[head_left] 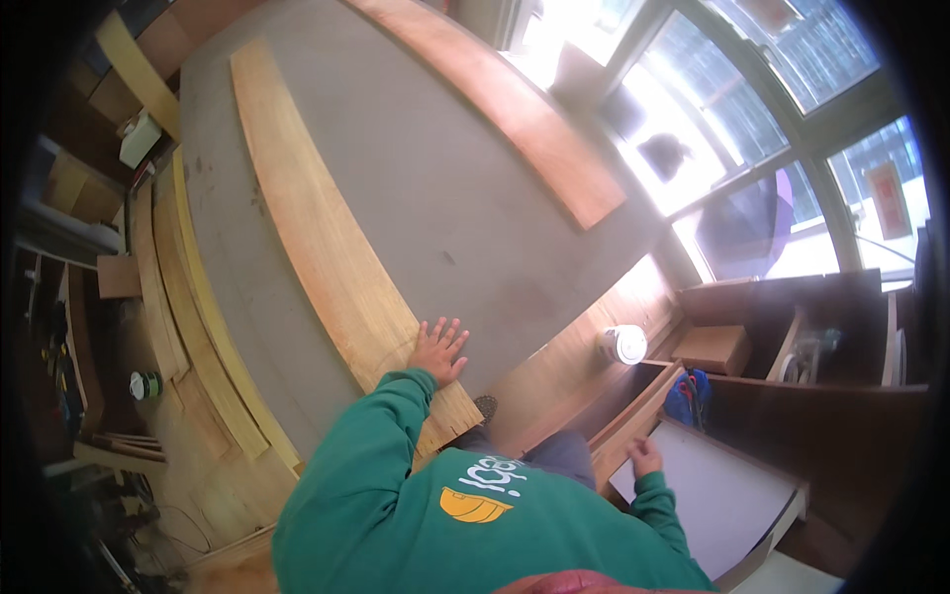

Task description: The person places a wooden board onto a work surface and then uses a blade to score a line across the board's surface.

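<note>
My left hand [438,351] lies flat with spread fingers on the near end of a long pale wooden plank [317,223]. The plank rests on a large grey tabletop [386,148] and juts past its near edge, close to my body. To the right, my right hand [645,457] is closed with its fingers curled, above a framed white panel [703,495] that looks like a drawer bottom. Whether anything sits in those fingers is too small to tell. A second reddish wooden plank [515,114] lies farther off along the tabletop's right side.
A white can [624,344] stands right of the table, near blue-handled tools [688,398] and a brown box [712,348] in a dark wooden cabinet. Long boards [188,297] line the left side, beside a small dark can [145,385]. Windows [752,109] fill the far right.
</note>
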A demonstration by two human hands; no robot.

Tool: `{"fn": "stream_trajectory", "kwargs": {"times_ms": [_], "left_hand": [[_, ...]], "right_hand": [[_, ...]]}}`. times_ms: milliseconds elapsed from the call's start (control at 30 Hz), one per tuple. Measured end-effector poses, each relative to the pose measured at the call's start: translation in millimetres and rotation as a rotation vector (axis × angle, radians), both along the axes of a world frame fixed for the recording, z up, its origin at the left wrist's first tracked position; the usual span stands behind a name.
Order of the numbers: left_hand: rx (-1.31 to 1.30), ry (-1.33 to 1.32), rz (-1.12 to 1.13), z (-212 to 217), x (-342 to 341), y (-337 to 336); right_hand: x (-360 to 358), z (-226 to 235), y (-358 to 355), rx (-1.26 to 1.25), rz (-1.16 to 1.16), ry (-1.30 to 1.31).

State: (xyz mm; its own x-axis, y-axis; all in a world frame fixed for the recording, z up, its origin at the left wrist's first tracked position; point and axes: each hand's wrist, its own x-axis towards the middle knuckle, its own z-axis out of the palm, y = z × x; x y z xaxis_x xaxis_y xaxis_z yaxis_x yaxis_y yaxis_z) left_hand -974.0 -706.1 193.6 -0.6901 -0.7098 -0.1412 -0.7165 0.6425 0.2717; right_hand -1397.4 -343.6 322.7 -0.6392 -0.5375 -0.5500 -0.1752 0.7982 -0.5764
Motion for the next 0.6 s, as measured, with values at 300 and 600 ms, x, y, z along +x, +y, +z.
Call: {"fn": "stream_trajectory", "kwargs": {"times_ms": [300,600], "left_hand": [[0.042,-0.015,0.028,12.1,-17.0,1.1],[0.191,-0.362,0.027,18.4,-29.4,-19.0]], "right_hand": [[-85.9,4.5,-87.8,0.098,0.324,-0.029],[-225.4,-56.8,-232.0,0.060,0.597,-0.136]]}}
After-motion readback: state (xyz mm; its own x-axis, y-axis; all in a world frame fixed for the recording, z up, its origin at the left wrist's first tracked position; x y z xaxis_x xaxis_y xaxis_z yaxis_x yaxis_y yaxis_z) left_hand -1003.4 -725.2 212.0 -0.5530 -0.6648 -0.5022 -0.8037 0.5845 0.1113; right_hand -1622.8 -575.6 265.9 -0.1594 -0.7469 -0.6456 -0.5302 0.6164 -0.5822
